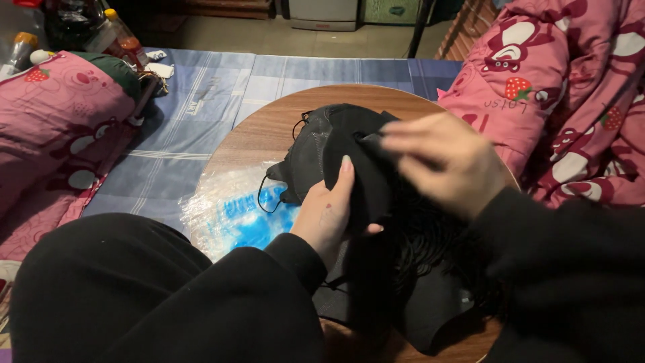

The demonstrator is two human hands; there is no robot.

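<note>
A: As we look down from the head cam, the biggest thing is the blue-striped sheet (201,107) spread over the bed, w/ pink cartoon-print bedding (571,87) bunched at our right and a matching pink pillow (60,114) at far left.

B: Next in size?

A: Round wooden table (262,131), set on the sheet in front of us. Our black sleeves fill the lower part of the view.

B: And on the table?

A: A heap of black face masks (416,282) at centre-right, touching the tabletop; beside it, to the left, a clear plastic bag w/ blue print (235,215), lying flat.

B: Hands?

A: We hold one black mask (336,144) above the heap. Left hand (329,212) is wrapped around its lower edge, thumb up against the fabric, fingers behind it. Right hand (443,161) is blurred; fingertips seem pinched on the mask's top edge, but we can't tell for sure.

B: Smaller bits?

A: A thin black ear loop (263,195) dangles over the bag. At far upper left, bottles w/ orange caps (121,33) stand behind the pillow, well apart from the table.
</note>
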